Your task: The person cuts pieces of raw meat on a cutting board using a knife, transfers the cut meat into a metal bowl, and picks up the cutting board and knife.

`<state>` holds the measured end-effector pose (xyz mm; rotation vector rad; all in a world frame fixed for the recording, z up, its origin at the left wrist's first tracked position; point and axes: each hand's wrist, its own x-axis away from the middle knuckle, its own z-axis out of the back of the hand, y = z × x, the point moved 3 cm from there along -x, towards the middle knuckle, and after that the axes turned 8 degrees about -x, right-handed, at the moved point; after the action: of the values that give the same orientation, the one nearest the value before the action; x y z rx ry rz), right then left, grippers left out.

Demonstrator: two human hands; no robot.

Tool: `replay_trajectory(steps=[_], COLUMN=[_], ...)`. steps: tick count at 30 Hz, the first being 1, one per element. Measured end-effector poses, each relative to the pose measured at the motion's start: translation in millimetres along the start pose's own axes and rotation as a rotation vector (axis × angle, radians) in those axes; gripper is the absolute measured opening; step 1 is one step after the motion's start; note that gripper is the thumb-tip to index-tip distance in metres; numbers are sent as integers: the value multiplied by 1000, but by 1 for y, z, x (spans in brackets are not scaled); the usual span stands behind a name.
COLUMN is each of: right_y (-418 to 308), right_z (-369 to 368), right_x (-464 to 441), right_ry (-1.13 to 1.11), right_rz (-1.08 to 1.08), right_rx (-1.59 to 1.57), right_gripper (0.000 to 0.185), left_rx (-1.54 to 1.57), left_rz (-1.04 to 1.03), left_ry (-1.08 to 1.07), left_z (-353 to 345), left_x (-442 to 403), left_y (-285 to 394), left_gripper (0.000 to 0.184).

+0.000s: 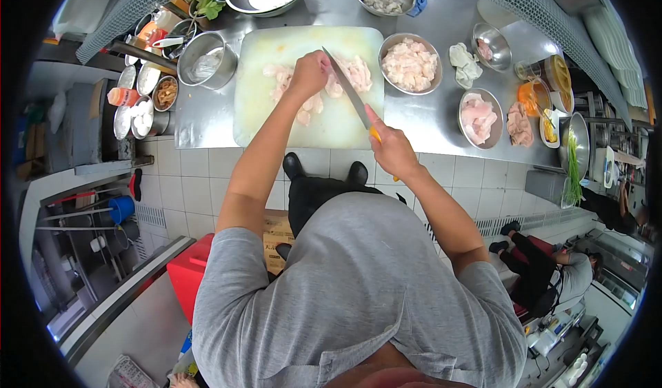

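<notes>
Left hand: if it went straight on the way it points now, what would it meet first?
Most likely the knife, near the tip of its blade, which lies just ahead of the left hand. Whether they are at the same height is unclear from this one view.

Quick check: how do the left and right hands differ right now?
The right hand grips the knife; the left hand does not. The left hand is over the board, by the meat; the right hand is at the board's near right corner. Both are bare.
</notes>
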<state>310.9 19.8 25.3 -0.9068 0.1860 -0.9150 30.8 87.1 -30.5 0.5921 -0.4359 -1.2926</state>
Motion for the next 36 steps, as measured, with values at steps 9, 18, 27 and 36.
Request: replay_trajectory(steps=[9, 18, 27, 36], right_y=[-15, -20, -15, -36], right_z=[8, 14, -18, 16], right_x=[4, 12, -51, -16], right_ry=[-35, -108, -63, -107], right_rz=[4, 30, 40, 44], right_rx=[51, 130, 182, 140], right_gripper=[77, 79, 75, 73], left_rx=[-224, -222, -233, -203], left_rz=[-132, -170, -180, -156], left_ry=[-73, 2, -9, 25], left_z=[9, 1, -1, 12], left_x=[35, 38, 37, 53], left_y=[24, 16, 14, 17], left_gripper=[13, 14, 15, 15])
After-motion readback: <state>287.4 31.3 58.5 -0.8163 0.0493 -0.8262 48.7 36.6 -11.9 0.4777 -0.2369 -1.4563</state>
